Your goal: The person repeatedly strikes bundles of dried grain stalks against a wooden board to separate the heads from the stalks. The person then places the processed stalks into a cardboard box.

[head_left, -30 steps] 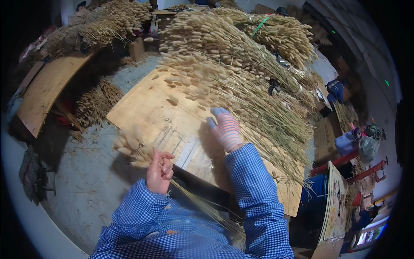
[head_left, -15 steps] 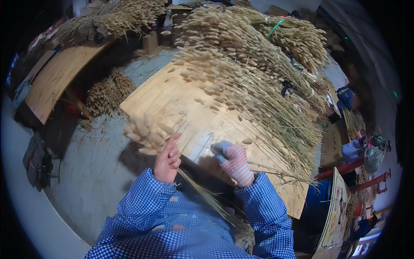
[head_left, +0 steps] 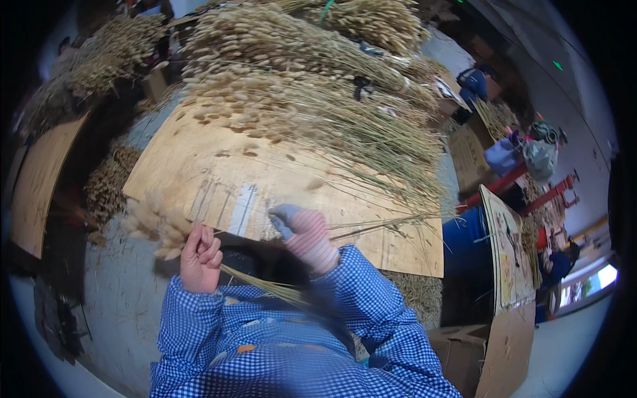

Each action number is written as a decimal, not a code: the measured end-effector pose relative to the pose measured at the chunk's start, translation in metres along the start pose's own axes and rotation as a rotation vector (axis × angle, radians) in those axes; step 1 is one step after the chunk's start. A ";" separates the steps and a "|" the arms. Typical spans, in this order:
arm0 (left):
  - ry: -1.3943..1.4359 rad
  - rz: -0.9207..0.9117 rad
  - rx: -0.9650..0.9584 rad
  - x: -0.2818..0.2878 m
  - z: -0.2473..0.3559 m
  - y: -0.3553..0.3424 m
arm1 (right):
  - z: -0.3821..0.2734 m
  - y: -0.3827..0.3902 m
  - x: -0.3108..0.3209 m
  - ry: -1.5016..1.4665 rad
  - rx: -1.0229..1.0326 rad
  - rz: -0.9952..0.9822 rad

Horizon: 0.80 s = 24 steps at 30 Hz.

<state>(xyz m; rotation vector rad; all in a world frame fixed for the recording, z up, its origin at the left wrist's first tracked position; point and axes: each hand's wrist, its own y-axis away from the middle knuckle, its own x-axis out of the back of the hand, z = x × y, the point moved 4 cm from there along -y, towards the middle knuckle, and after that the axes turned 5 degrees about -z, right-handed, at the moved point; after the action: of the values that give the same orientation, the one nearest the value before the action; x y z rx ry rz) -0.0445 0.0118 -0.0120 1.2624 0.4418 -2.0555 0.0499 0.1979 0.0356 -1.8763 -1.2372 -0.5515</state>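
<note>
My left hand (head_left: 201,260) is closed round a small bunch of dried bunny-tail grass (head_left: 171,229). The fluffy cream heads stick out to the left of the fist, and the thin stems (head_left: 265,285) run down to the right, across my front. At the near edge of the wooden board, my right hand (head_left: 306,235) wears a pink-striped glove with grey-blue fingers. Its fingers are bent and pressed together; what they hold, if anything, is hidden. Beyond both hands a large loose pile of the same grass (head_left: 265,99) covers the far part of the board (head_left: 179,159).
A white strip (head_left: 243,207) lies on the board by its near edge. Loose stalks reach toward the right edge. Another board (head_left: 46,186) stands at the left. On the right are a blue barrel (head_left: 462,242), a cardboard sheet (head_left: 507,252) and a person in dark blue (head_left: 474,83).
The view has swung to the right, so the board and pile sit further left. My left hand still grips the bunch, and my right hand stays near the board's edge.
</note>
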 end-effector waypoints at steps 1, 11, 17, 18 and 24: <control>-0.030 0.019 0.005 -0.001 -0.001 0.002 | 0.002 0.001 0.001 -0.014 -0.023 0.017; -0.224 0.183 -0.217 0.016 0.030 0.030 | 0.074 0.042 0.076 0.053 -0.156 0.209; -0.101 0.403 -0.418 0.049 0.059 0.040 | 0.139 0.072 0.123 0.261 -0.209 0.136; -0.039 0.451 -0.474 0.061 0.069 0.042 | 0.151 0.079 0.130 0.242 -0.266 0.139; 0.159 0.137 -0.404 0.158 0.136 0.067 | 0.203 0.102 0.170 0.313 -0.355 0.174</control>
<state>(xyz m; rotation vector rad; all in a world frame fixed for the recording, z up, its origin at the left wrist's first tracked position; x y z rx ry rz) -0.1340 -0.1755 -0.0821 1.1736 0.7774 -1.6529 0.2001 0.4365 0.0003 -2.0632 -0.8002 -0.9765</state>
